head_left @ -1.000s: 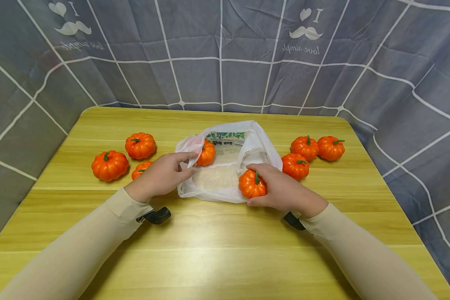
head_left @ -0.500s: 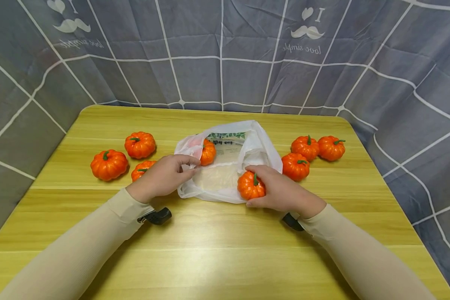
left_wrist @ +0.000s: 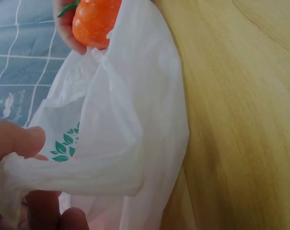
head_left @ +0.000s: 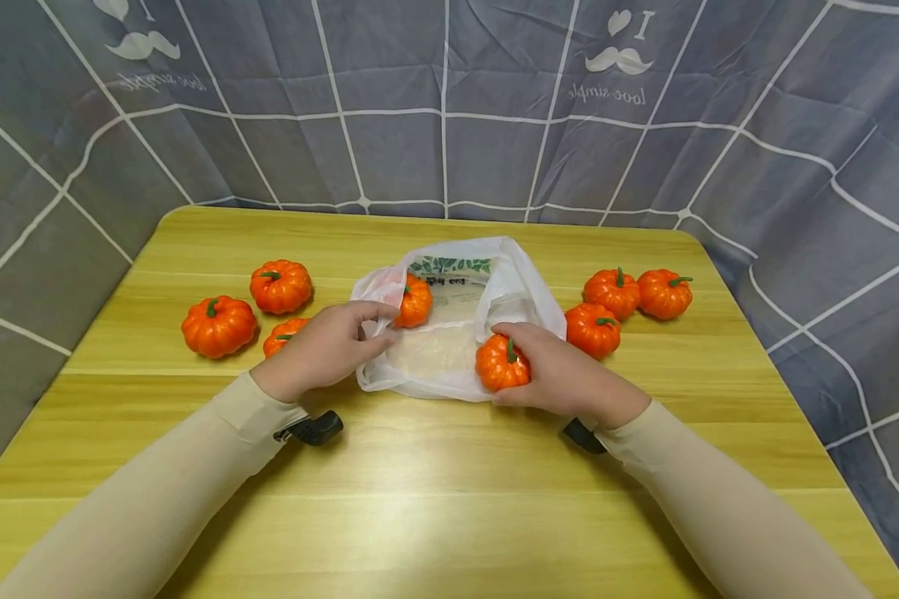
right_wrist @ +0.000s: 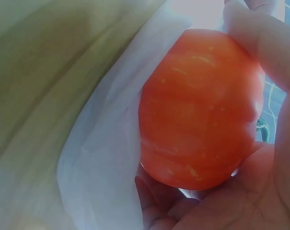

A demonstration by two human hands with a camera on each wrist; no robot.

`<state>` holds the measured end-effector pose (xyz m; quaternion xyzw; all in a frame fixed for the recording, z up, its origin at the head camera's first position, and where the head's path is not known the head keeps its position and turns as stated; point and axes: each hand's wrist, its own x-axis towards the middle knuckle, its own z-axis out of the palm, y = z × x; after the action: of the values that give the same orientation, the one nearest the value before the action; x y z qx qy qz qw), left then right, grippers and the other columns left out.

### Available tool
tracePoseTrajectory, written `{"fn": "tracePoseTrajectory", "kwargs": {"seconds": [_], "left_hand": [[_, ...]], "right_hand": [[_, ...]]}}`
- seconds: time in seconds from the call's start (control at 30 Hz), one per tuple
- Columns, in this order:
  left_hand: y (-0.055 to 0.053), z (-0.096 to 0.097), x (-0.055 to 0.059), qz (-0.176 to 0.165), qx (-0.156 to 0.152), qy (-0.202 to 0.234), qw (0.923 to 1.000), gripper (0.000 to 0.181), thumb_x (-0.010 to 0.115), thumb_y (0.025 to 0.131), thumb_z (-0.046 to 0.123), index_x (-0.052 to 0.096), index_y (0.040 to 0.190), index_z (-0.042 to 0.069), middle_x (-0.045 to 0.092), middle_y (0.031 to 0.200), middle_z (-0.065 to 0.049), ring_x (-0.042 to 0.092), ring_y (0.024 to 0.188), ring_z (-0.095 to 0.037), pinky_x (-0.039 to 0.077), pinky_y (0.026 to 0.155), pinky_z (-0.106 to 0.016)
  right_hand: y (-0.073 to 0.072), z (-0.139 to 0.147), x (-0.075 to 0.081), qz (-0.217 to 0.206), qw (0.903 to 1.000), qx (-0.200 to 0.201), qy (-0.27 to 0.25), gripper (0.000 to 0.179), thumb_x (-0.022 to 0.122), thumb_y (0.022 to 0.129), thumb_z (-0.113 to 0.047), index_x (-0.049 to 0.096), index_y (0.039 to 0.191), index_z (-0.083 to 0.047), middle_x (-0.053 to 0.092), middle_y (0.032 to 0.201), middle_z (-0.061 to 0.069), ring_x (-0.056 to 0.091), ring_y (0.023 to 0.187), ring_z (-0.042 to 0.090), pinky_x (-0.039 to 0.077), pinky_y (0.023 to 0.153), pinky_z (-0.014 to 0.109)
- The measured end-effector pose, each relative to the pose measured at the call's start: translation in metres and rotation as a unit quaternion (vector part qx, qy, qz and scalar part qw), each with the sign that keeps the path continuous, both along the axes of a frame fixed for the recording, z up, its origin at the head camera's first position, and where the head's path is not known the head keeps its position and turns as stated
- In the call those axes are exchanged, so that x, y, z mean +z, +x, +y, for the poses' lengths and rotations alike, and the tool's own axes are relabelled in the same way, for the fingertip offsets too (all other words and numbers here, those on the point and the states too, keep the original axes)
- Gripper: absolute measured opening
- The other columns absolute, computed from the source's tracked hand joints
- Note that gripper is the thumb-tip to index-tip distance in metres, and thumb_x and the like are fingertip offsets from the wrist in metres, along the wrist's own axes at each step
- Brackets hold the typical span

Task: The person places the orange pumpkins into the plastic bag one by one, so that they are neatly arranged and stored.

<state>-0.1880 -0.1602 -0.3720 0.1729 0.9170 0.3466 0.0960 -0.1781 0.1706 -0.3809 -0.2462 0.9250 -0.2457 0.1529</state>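
Nearest, at six o'clock from the white plastic bag (head_left: pixel 438 353) at the dial's centre, a yellow wood-grain table (head_left: pixel 419 516); at eight and four, beige sleeves (head_left: pixel 142 499), with black wrist devices (head_left: pixel 316 428) at the cuffs. Next, at almost nine, the left hand (head_left: pixel 325 345), thumb and fingers pinching the bag's rim. At four, the right hand (head_left: pixel 558 373), fingers curled round an orange pumpkin (head_left: pixel 500 366) at the bag's near edge; contact with the film likely, but hard to judge in the hazy right wrist view. Inside the open bag, toward ten, a second pumpkin (head_left: pixel 415 301), close by the left fingertips. Around nine, outside, three loose pumpkins (head_left: pixel 219 327), one partly behind the left hand. Around three, another three pumpkins (head_left: pixel 612 291), bunched close together. Farthest, at twelve, a grey curtain (head_left: pixel 494 158) with white grid lines, hearts and moustaches.
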Motion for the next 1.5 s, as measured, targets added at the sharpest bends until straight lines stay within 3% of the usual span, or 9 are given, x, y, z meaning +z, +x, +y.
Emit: {"fn": "tracePoseTrajectory", "kwargs": {"seconds": [0.27,0.43,0.6,0.9,1.07,1.17,1.27,1.4,1.5], "left_hand": [[0.0,0.001,0.004,0.004,0.01,0.007,0.9999,0.046,0.071,0.101,0.022,0.064,0.144,0.009,0.054,0.073,-0.004,0.05,0.064,-0.019,0.041,0.056,-0.028],[0.001,0.001,0.007,0.004,0.012,0.003,0.9999,0.049,0.069,0.102,0.024,0.061,0.148,0.01,0.051,0.073,-0.005,0.048,0.064,-0.02,0.04,0.055,-0.028],[0.001,0.0,0.009,0.003,0.018,-0.004,0.9998,0.052,0.069,0.102,0.025,0.058,0.15,0.011,0.048,0.073,-0.005,0.047,0.065,-0.021,0.04,0.057,-0.029],[0.003,-0.002,0.012,0.018,0.02,-0.013,0.9996,0.055,0.069,0.102,0.028,0.056,0.151,0.009,0.059,0.092,-0.011,0.049,0.071,-0.022,0.043,0.061,-0.033],[0.004,-0.005,0.015,0.02,0.026,-0.012,0.9994,0.058,0.068,0.102,0.028,0.053,0.154,0.008,0.067,0.122,-0.016,0.049,0.068,-0.022,0.044,0.061,-0.033],[0.004,-0.006,0.018,0.022,0.027,-0.01,0.9994,0.06,0.067,0.103,0.028,0.051,0.155,0.006,0.062,0.145,-0.017,0.048,0.069,-0.021,0.045,0.062,-0.033],[0.005,-0.006,0.019,0.019,0.027,-0.011,0.9994,0.061,0.065,0.103,0.029,0.049,0.157,0.005,0.055,0.155,-0.016,0.046,0.068,-0.022,0.044,0.061,-0.033],[0.005,-0.006,0.02,0.025,0.031,-0.026,0.9989,0.061,0.064,0.104,0.028,0.048,0.157,0.004,0.05,0.161,-0.015,0.063,0.096,-0.028,0.055,0.081,-0.04],[0.005,-0.006,0.021,0.029,0.032,-0.034,0.9985,0.061,0.063,0.104,0.027,0.047,0.157,0.003,0.049,0.162,-0.016,0.058,0.131,-0.03,0.051,0.106,-0.048]], "right_hand": [[-0.004,-0.002,0.006,0.011,0.9999,-0.005,-0.012,0.095,0.091,0.082,-0.036,0.041,0.159,-0.01,0.05,0.155,0.012,0.053,0.139,0.032,0.042,0.119,0.053],[-0.01,-0.009,0.013,0.007,0.9998,-0.011,-0.017,0.094,0.089,0.084,-0.033,0.039,0.16,-0.01,0.047,0.158,0.012,0.051,0.141,0.031,0.041,0.12,0.053],[-0.023,-0.023,0.019,0.009,0.9999,-0.001,-0.013,0.097,0.088,0.085,-0.036,0.036,0.161,-0.005,0.047,0.159,0.015,0.05,0.142,0.033,0.041,0.121,0.052],[-0.044,-0.05,0.032,0.011,0.9993,-0.003,-0.035,0.096,0.086,0.086,-0.036,0.034,0.162,-0.007,0.047,0.157,0.013,0.052,0.136,0.029,0.045,0.118,0.047],[-0.053,-0.066,0.038,0.018,0.9992,0.015,-0.032,0.096,0.086,0.087,-0.038,0.035,0.162,-0.007,0.046,0.16,0.013,0.049,0.143,0.031,0.042,0.121,0.047],[-0.063,-0.072,0.039,0.012,0.9993,0.002,-0.035,0.098,0.086,0.087,-0.04,0.033,0.163,-0.009,0.044,0.161,0.013,0.049,0.144,0.031,0.041,0.122,0.047],[-0.075,-0.071,0.037,0.003,0.9989,-0.024,-0.041,0.099,0.085,0.087,-0.039,0.031,0.164,-0.01,0.043,0.161,0.013,0.049,0.142,0.03,0.04,0.122,0.046],[-0.088,-0.066,0.032,-0.015,0.9987,-0.045,-0.019,0.1,0.083,0.088,-0.04,0.027,0.166,-0.011,0.038,0.165,0.014,0.046,0.145,0.03,0.038,0.124,0.047],[-0.092,-0.065,0.029,-0.024,0.9986,-0.047,-0.007,0.101,0.082,0.088,-0.04,0.025,0.166,-0.01,0.036,0.166,0.016,0.044,0.146,0.031,0.036,0.125,0.047]]}}
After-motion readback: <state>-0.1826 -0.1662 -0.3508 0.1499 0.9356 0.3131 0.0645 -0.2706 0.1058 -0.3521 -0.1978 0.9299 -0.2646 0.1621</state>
